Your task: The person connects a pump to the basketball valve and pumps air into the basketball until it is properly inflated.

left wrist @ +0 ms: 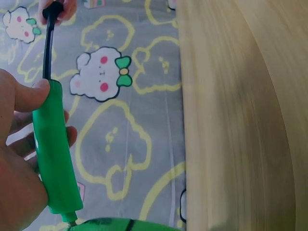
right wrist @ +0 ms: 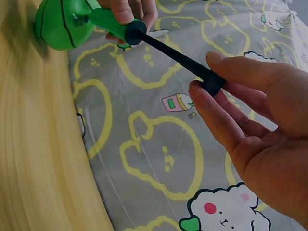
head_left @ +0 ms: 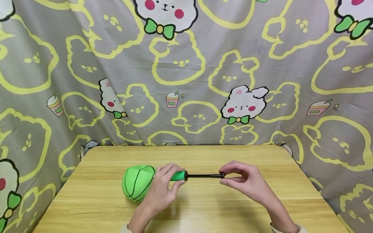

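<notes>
A green ball (head_left: 134, 185) with black lines sits on the left of the table, its top dented. My left hand (head_left: 162, 188) grips the green barrel of a hand pump (left wrist: 55, 149), fingers wrapped round it and thumb near its black-capped end. At the barrel's other end a thin nozzle (left wrist: 71, 223) meets the ball. The black plunger rod (head_left: 204, 176) is drawn out to the right. My right hand (head_left: 247, 178) pinches the small black handle (right wrist: 211, 83) at the rod's end between thumb and fingertips.
The wood-grain table (head_left: 227, 155) has rounded far corners. Behind it and along both sides hangs a grey curtain (head_left: 186, 94) printed with yellow outlines and white bunnies.
</notes>
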`<action>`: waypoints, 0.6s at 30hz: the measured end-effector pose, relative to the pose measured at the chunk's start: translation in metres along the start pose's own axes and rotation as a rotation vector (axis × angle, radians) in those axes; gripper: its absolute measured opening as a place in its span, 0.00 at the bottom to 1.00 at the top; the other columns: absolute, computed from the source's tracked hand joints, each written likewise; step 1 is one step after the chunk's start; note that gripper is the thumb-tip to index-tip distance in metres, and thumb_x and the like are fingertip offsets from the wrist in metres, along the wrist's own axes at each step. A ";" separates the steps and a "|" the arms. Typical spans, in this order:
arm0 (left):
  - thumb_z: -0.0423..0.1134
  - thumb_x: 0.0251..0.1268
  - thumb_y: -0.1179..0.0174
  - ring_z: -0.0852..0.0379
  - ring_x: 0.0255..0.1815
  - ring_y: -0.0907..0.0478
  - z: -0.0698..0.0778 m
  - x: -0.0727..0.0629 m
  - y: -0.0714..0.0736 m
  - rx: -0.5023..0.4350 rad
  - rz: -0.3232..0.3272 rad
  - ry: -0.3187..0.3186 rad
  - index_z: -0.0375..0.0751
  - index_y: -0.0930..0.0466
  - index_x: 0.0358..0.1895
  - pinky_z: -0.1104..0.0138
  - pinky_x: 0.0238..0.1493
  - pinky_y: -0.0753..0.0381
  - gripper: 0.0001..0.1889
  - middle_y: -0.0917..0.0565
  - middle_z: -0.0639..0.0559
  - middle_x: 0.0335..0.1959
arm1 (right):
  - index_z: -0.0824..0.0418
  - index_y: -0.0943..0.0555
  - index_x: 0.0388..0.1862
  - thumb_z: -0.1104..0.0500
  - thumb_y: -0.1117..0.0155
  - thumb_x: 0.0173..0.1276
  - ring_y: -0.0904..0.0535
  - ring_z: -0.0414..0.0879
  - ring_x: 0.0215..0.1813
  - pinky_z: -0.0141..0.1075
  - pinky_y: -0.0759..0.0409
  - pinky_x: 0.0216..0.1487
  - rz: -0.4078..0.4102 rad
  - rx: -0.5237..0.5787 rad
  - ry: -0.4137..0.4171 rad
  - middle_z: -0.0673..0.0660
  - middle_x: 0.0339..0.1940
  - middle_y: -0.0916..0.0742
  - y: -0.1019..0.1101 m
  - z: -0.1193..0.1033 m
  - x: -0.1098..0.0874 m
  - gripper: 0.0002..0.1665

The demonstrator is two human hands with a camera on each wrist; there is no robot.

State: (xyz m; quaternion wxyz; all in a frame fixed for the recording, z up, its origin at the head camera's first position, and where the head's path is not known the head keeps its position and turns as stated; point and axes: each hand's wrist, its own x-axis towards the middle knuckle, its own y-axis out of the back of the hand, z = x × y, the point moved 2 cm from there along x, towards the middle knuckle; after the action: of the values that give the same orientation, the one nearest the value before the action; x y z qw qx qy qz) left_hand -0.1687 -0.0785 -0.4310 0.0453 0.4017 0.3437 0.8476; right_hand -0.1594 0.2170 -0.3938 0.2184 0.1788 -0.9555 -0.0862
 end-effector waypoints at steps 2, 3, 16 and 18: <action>0.37 0.62 0.28 0.63 0.48 0.21 0.002 0.001 -0.002 0.001 0.009 -0.016 0.47 0.16 0.51 0.59 0.52 0.29 0.15 0.18 0.62 0.48 | 0.66 0.15 0.49 0.71 0.25 0.61 0.14 0.51 0.51 0.47 0.15 0.45 0.016 0.015 0.013 0.66 0.48 0.14 0.000 0.001 0.000 0.16; 0.37 0.62 0.28 0.63 0.48 0.20 0.003 0.001 -0.003 0.003 0.015 -0.025 0.46 0.16 0.51 0.59 0.52 0.29 0.15 0.18 0.62 0.47 | 0.66 0.14 0.49 0.72 0.25 0.61 0.14 0.51 0.51 0.47 0.15 0.45 0.026 0.020 0.023 0.67 0.48 0.14 0.000 0.001 0.000 0.16; 0.35 0.60 0.28 0.63 0.47 0.20 0.010 -0.001 -0.010 0.029 0.038 -0.058 0.46 0.16 0.50 0.60 0.49 0.30 0.15 0.19 0.61 0.45 | 0.62 0.12 0.47 0.69 0.23 0.60 0.13 0.51 0.48 0.46 0.15 0.44 0.070 0.047 0.032 0.60 0.45 0.12 -0.029 0.009 0.005 0.16; 0.35 0.59 0.27 0.63 0.47 0.20 0.010 -0.001 -0.011 0.033 0.029 -0.052 0.47 0.16 0.50 0.60 0.50 0.30 0.16 0.19 0.61 0.45 | 0.61 0.12 0.47 0.69 0.23 0.60 0.13 0.52 0.48 0.46 0.14 0.43 0.074 0.050 0.031 0.59 0.44 0.11 -0.033 0.010 0.006 0.16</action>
State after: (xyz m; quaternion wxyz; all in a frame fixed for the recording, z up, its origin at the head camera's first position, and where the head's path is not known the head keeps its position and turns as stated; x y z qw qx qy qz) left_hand -0.1632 -0.0654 -0.4342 0.0351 0.4292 0.3505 0.8317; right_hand -0.1585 0.1852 -0.4086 0.2316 0.1501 -0.9598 -0.0514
